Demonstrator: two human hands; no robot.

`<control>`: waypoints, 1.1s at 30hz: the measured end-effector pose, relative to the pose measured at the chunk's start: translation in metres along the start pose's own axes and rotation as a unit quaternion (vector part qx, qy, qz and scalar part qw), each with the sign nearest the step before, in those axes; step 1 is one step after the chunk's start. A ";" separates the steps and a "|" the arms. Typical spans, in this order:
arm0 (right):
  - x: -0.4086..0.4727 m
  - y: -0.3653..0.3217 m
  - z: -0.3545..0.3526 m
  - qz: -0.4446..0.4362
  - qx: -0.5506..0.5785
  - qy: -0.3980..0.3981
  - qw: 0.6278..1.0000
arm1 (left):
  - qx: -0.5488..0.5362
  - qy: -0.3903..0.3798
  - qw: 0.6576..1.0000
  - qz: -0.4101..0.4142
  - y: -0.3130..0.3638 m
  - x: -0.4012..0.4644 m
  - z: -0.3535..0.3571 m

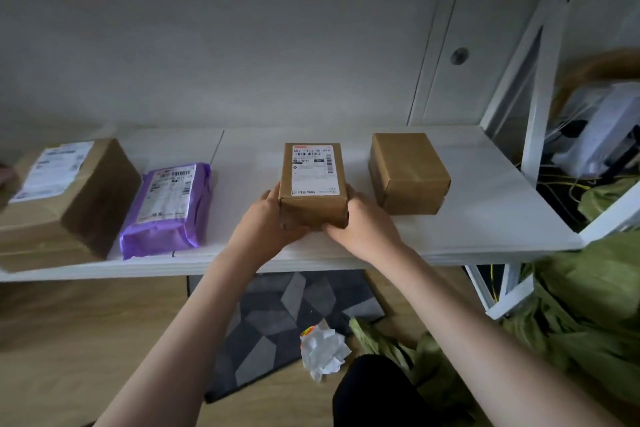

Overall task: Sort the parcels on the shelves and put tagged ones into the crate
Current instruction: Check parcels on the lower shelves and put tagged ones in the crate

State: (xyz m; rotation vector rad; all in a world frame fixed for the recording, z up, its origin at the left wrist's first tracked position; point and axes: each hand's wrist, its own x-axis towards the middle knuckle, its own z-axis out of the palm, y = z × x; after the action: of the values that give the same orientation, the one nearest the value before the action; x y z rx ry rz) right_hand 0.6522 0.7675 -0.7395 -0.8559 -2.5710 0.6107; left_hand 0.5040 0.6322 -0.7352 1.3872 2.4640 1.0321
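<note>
Both hands hold a small cardboard box [313,184] at the front edge of a white shelf [485,211]. The left hand [266,218] grips its left side with the thumb up along the edge and the fingers curled under the near end, while the right hand [360,218] clasps the right side, its fingers wrapped around the lower corner. The box carries a white shipping label [312,168] with a barcode on its top face, and its far end rests on the shelf. Just to its right sits a plain brown box [408,172], apart from the held one. To the left lies a purple mailer bag [169,211] with a label, and beside that a large cardboard box [69,198], also labelled. Below the shelf a grey patterned mat [277,319] lies on the wooden floor, with a crumpled paper [322,350] on it and green sacks [581,315] to the right.
</note>
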 end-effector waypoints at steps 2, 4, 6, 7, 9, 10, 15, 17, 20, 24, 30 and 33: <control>-0.002 0.000 0.001 -0.003 0.008 0.000 1.000 | 0.010 0.012 1.000 -0.009 0.001 -0.004 0.000; -0.006 -0.001 0.000 -0.005 0.009 0.004 1.000 | 0.009 0.017 1.000 -0.011 0.003 -0.011 0.000; -0.011 -0.002 -0.002 -0.024 -0.005 0.008 1.000 | 0.004 0.019 1.000 -0.005 0.003 -0.018 0.000; -0.013 -0.002 -0.003 -0.036 -0.016 0.016 0.999 | 0.004 0.024 1.000 0.000 0.004 -0.019 0.000; -0.016 -0.002 -0.007 -0.056 -0.030 0.045 0.997 | 0.009 0.045 0.999 0.014 0.011 -0.021 -0.003; -0.019 -0.003 -0.011 -0.065 -0.024 0.068 0.995 | 0.016 0.061 0.998 0.027 0.018 -0.021 -0.006; -0.029 -0.013 -0.031 -0.121 0.008 0.183 0.976 | 0.019 0.145 0.984 0.105 0.047 -0.026 -0.027; -0.032 -0.018 -0.036 -0.153 0.000 0.196 0.969 | 0.019 0.186 0.976 0.113 0.047 -0.039 -0.029; -0.033 -0.023 -0.037 -0.168 -0.019 0.170 0.971 | 0.008 0.194 0.976 0.102 0.042 -0.048 -0.028; -0.027 -0.023 -0.037 -0.134 0.003 0.163 0.978 | 0.052 0.172 0.975 0.130 0.045 -0.036 -0.040; -0.023 -0.033 -0.025 -0.137 -0.002 0.146 0.980 | 0.027 0.183 0.975 0.126 0.029 -0.041 -0.041; -0.020 -0.036 -0.017 -0.135 -0.012 0.135 0.982 | 0.019 0.174 0.979 0.107 0.019 -0.042 -0.041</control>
State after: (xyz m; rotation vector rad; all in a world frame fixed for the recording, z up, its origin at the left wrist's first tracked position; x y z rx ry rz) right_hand 0.6584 0.7342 -0.7108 -0.5409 -2.3916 0.3566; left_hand 0.5242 0.5848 -0.7011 1.6363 2.6235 1.3874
